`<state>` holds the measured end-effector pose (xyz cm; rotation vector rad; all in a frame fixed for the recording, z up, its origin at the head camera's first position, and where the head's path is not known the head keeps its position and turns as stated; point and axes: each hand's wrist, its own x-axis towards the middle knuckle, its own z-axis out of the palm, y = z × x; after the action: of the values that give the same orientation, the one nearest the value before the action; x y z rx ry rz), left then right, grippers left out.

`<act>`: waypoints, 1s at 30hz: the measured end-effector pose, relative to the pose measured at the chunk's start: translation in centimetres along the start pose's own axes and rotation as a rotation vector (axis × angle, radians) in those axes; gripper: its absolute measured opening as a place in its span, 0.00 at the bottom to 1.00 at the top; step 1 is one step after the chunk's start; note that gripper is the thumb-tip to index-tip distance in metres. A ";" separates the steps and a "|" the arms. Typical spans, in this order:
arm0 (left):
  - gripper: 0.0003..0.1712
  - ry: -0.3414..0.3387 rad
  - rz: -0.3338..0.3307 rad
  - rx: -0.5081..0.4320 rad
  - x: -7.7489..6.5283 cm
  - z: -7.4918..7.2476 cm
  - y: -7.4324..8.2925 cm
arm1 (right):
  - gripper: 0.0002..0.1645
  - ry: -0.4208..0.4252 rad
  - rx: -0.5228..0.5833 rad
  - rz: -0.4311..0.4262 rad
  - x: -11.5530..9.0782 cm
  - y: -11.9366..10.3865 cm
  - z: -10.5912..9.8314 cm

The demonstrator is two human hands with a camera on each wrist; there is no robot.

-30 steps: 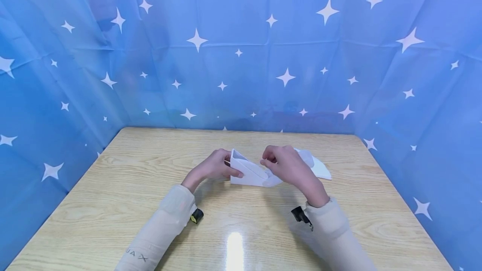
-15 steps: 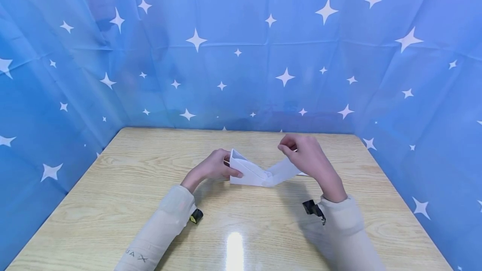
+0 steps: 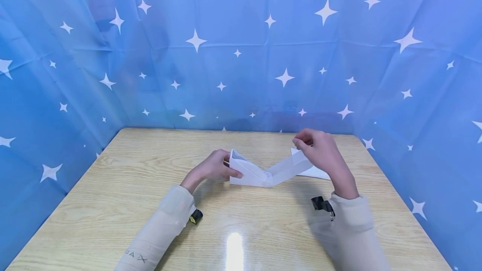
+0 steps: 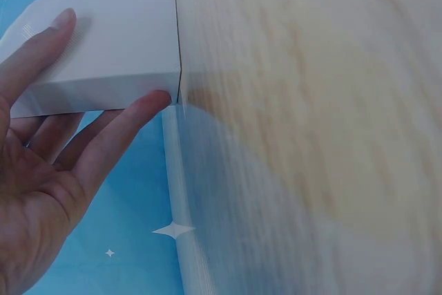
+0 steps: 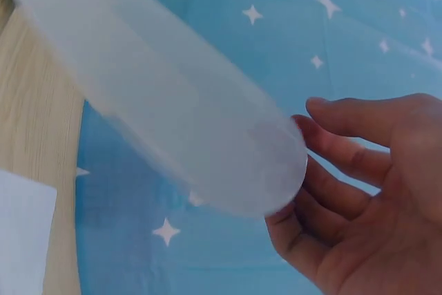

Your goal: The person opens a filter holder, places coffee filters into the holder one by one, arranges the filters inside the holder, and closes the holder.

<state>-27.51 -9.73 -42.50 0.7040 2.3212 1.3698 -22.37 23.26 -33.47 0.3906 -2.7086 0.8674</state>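
Observation:
A white box [image 3: 244, 175] with a slanted open top rests on the wooden table. My left hand [image 3: 212, 166] holds its left end. In the left wrist view the thumb [image 4: 52, 43] lies on the box's broad face [image 4: 124, 32], with the other fingers along its narrow side. From the box's right end a translucent strip [image 3: 284, 170] slopes up to the right. My right hand [image 3: 320, 149] is at its far end, fingers loosely curved. In the right wrist view the strip's rounded end [image 5: 255, 170] lies against those fingers; the thumb [image 5: 345, 115] is off it.
A flat white piece [image 3: 315, 173] lies on the table [image 3: 150, 229] beneath the right hand, partly hidden by the strip and hand. A blue curtain with white stars [image 3: 241, 83] hangs behind the table and along both sides.
My right hand has moved right and away from the box, along the translucent strip, which now shows more of its length. The left hand and the box have stayed in place.

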 end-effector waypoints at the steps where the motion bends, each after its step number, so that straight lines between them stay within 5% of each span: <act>1: 0.17 -0.001 -0.001 -0.001 0.0 0.0 0.0 | 0.11 0.006 0.002 0.005 0.0 0.2 -0.2; 12: 0.17 0.001 -0.007 -0.009 -0.1 0.0 0.0 | 0.17 0.014 0.026 0.098 -0.2 3.0 -1.5; 30: 0.17 0.006 -0.011 -0.002 0.0 0.1 0.0 | 0.19 -0.108 -0.049 0.314 -0.2 8.4 -0.3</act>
<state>-27.50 -9.66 -42.59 0.6867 2.3246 1.3715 -24.92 30.08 -37.71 -0.0005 -2.9350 0.8766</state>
